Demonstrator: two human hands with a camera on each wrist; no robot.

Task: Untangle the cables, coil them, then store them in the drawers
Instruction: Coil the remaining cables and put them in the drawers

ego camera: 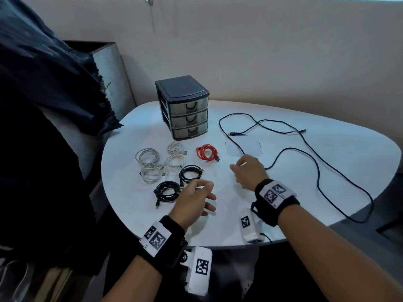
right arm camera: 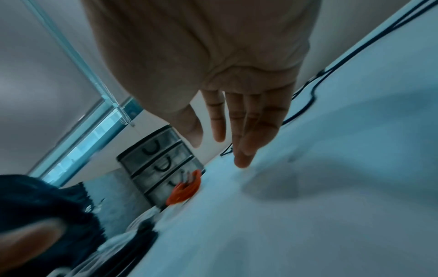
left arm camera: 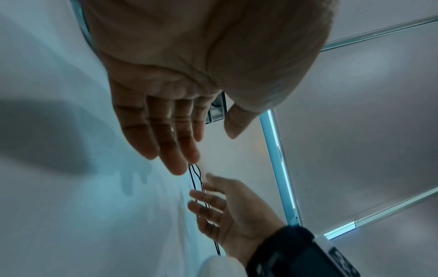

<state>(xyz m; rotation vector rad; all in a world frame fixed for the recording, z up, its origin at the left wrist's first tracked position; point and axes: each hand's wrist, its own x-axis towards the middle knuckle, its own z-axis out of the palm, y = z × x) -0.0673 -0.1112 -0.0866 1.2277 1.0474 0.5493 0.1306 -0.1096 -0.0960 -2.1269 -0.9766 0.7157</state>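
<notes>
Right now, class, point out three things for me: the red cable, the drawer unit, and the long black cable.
red cable (ego camera: 206,152), head view, on the coil's loops.
drawer unit (ego camera: 181,88), head view, on its dark top.
long black cable (ego camera: 317,168), head view, on an uncoiled stretch lying on the table.

The desk (ego camera: 283,192) under my hands is smooth, matt white. The drawer unit (ego camera: 182,106) at its far side looks like plastic: dark matt frame, cloudy translucent fronts. The red cable (ego camera: 206,152) looks rubbery; my wrist straps (ego camera: 275,211) are black cloth.
</notes>
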